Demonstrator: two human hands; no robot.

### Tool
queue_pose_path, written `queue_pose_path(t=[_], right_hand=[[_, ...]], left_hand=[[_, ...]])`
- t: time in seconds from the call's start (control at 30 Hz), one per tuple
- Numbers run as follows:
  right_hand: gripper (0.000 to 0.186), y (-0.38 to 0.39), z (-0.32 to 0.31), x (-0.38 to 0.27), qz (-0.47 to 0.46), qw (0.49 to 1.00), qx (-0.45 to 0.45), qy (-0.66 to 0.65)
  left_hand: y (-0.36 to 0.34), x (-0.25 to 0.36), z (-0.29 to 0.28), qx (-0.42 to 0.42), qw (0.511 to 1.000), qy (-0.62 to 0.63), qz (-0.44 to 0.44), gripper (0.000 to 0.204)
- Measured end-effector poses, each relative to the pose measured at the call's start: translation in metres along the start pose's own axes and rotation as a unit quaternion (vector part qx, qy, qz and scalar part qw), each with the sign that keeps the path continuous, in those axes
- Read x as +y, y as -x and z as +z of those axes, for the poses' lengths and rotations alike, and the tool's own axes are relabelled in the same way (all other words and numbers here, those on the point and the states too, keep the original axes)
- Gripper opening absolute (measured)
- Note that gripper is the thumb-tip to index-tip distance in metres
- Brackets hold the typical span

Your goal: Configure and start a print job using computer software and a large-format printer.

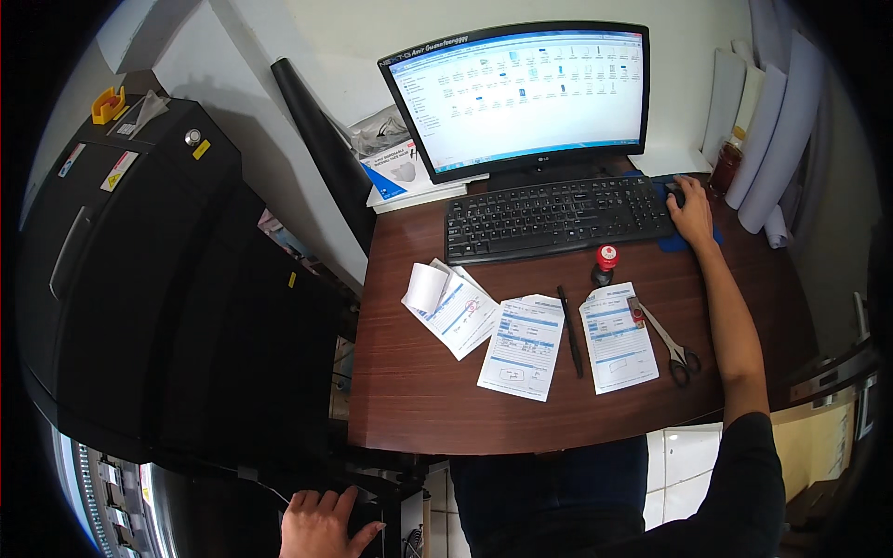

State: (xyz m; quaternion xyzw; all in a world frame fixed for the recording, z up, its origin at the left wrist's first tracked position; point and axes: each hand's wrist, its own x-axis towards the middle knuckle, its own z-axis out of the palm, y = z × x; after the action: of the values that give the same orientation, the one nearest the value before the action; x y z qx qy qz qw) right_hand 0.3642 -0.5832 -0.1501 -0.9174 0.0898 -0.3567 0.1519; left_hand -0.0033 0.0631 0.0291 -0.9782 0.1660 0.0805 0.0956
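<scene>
Black mouse [675, 193], right of the frame's upper half, sits clasped under your right hand [694, 218]; your left hand [321, 526] is at the lower edge, its grip impossible to tell.

Dressed in dark cloth, bare at left hand [321, 525] and right hand [691, 216].
Wearing a plain black short sleeve [744, 479], baring the right forearm [730, 312], plus apparently dark navy trousers [549, 498], dim in shadow.

Behind the keyboard [563, 219], the monitor [530, 102] has pale bezel lettering and tiny onscreen captions; behind-left, the box [402, 170] bears print. In front, slips [523, 352] carry print and handwriting. Far left, the machine [186, 288] has a label [119, 171] with a yellow triangle.
</scene>
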Motion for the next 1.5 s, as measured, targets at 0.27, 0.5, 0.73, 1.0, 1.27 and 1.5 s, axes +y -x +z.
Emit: queue_pose_path(t=[0.27,0.5,0.73,1.0,1.27,1.5], right_hand=[[0.043,-0.0012,0.0038,0.0046,-0.002,1.000,0.002,0.009],[0.038,-0.0003,0.0036,0.0035,0.015,0.999,0.027,-0.018],[0.038,-0.0008,0.0037,0.0059,0.006,1.000,0.013,0.006],[0.032,0.0004,-0.0001,0.0019,0.013,1.000,0.007,0.008],[0.031,0.0001,0.0004,0.0021,0.006,1.000,0.011,0.007],[0.032,-0.0003,0.0025,0.0043,0.006,1.000,0.019,0.001]], left_hand=[[-0.0001,0.0003,-0.0007,0.002,1.000,0.001,0.003,0.058],[-0.0004,0.0008,-0.0007,0.013,1.000,0.005,0.008,0.057],[-0.0008,0.0018,-0.0010,0.005,1.000,0.004,0.003,0.055],[-0.0003,0.0018,-0.0017,0.013,1.000,0.000,0.009,0.056],[-0.0011,0.0026,-0.0033,0.006,1.000,0.000,0.004,0.056],[-0.0014,0.0018,-0.0010,0.014,1.000,-0.001,0.009,0.056]])
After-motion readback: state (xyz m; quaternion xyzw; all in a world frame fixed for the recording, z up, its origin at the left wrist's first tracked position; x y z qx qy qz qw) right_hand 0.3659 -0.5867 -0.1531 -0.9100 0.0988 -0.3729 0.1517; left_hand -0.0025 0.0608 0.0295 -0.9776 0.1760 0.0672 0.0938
